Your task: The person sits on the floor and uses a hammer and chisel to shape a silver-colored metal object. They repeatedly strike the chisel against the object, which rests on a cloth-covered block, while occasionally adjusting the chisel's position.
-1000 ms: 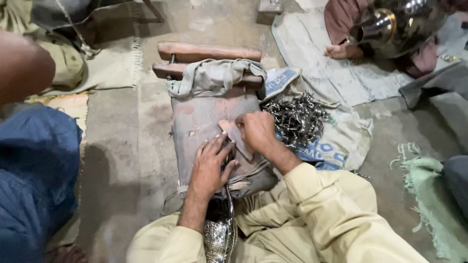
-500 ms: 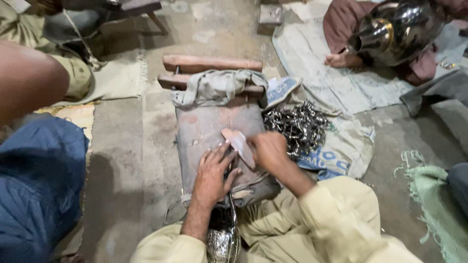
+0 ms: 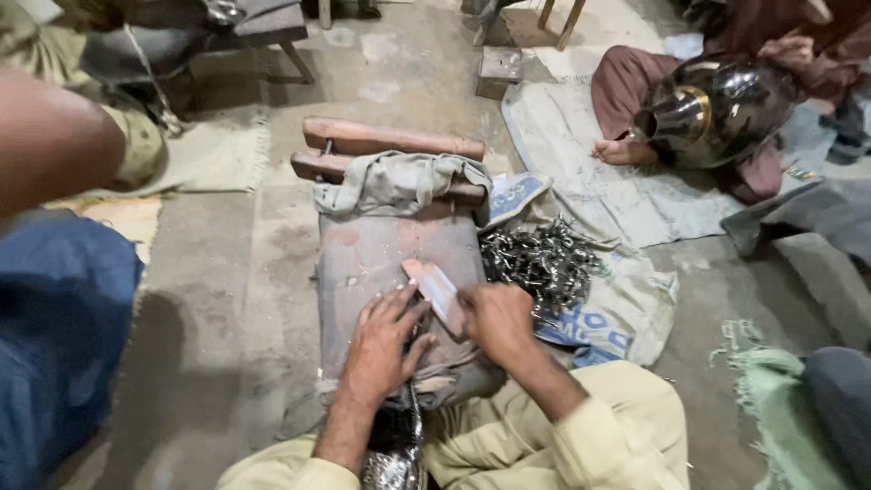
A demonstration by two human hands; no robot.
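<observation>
Right hand point(image 3: 497, 322) grips a flat file point(image 3: 435, 290) — left hand point(image 3: 381, 345) presses, seemingly, a small workpiece.

A floor-level metal workshop: workers sit on a stained concrete floor point(image 3: 227, 299) among spread sacks point(image 3: 626, 195), a low worn wooden work block point(image 3: 390, 245), a heap of small metal parts point(image 3: 544, 263) and a polished metal vessel point(image 3: 717, 109).

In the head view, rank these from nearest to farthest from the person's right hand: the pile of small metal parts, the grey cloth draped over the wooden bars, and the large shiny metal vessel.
From the right hand:
1. Pile of small metal parts, just beyond it, to the right.
2. Grey cloth, at the bench's far end.
3. Shiny metal vessel, far upper right, by another person.
</observation>
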